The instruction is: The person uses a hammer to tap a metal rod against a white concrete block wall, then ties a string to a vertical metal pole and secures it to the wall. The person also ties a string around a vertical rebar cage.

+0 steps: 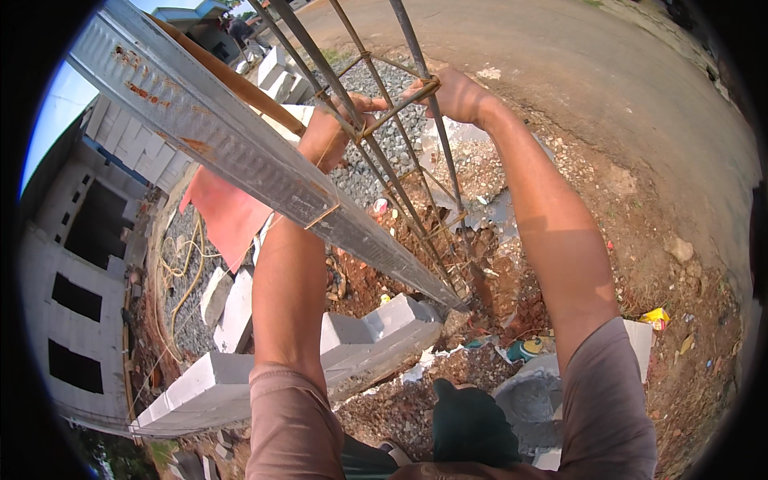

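An upright rebar cage (402, 152) of several rusty bars, tied with square stirrups, rises from the soil in front of me. My left hand (334, 128) is closed at the cage's left corner, gripping the upper stirrup (392, 112), partly hidden by the bars. At the right corner of that same stirrup my right hand (454, 96) has its fingers closed on it, beside the right bar. A long grey metal channel (232, 128), rust-stained, slants across in front of my left forearm, its lower end near the cage's foot. String is looped around the channel.
A low grey block wall (352, 356) runs left from the cage's foot. Gravel (380, 84) and a red sheet (228, 212) lie beyond. A bucket (532, 400) stands near me at the right. A paved road (560, 40) curves past, and a person (242, 32) is far off.
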### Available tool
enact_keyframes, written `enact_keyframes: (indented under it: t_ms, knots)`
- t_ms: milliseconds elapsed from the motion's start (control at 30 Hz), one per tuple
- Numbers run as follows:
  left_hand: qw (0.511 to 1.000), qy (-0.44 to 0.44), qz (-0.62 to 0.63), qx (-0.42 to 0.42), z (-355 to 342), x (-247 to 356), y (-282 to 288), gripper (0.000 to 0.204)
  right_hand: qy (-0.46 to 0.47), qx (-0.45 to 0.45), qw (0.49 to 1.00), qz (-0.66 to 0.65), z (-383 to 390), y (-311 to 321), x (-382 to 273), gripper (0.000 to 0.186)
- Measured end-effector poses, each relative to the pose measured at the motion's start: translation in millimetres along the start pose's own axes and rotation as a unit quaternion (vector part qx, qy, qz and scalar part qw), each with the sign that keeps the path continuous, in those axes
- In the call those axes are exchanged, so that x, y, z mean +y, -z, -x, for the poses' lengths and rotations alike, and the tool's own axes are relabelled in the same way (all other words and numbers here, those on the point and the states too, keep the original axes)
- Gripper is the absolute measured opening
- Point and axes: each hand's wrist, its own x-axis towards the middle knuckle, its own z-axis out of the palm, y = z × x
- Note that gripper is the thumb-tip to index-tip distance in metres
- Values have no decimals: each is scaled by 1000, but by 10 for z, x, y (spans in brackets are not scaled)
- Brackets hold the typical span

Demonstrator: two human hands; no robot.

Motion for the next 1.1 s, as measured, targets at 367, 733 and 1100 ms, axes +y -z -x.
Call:
enact_keyframes:
  t_ms: [367,733,1100]
  knots:
    - [999,18,30,17,61,66,-103,28,19,91,986,135,743,920,119,36]
    - [890,-187,18,416,2018,-381,-766,11,-38,79,983,-161,1706,373,-260,26]
    - [966,-102,111,212,2170,-143,-1811,37,-21,232,805,-545,1751,-775,-732,17]
